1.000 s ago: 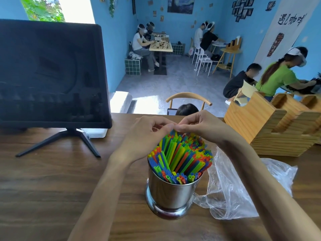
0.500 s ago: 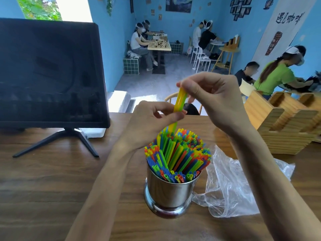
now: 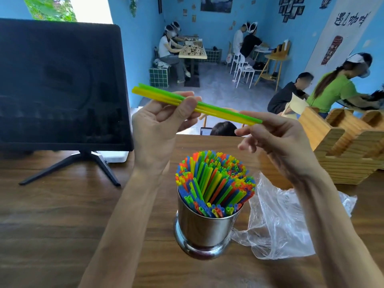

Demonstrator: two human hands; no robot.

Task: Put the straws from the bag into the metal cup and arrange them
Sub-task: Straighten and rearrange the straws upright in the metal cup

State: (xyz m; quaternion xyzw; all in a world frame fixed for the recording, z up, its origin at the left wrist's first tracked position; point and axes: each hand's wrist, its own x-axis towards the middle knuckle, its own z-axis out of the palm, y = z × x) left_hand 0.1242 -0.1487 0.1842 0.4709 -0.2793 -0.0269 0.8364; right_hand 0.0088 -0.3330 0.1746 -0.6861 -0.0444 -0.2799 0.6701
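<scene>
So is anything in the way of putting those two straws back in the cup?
Nothing sits between the two straws and the metal cup below; the gap is open air. But the cup is packed with straws, so they would probably need to be pushed in between others. Both hands hold them.

Writing on the wall banner only

A tall white banner (image 3: 342, 38) hangs on the blue wall at about one o'clock, near the upper right corner; it bears large dark brush-style Chinese characters across its top, which seem to read 遇见咖啡, though the strokes are slanted and partly cut off, so the reading is unsure. Below them sits a small dark red emblem whose marks are too small to read. No other text, brand or number is legible.
</scene>
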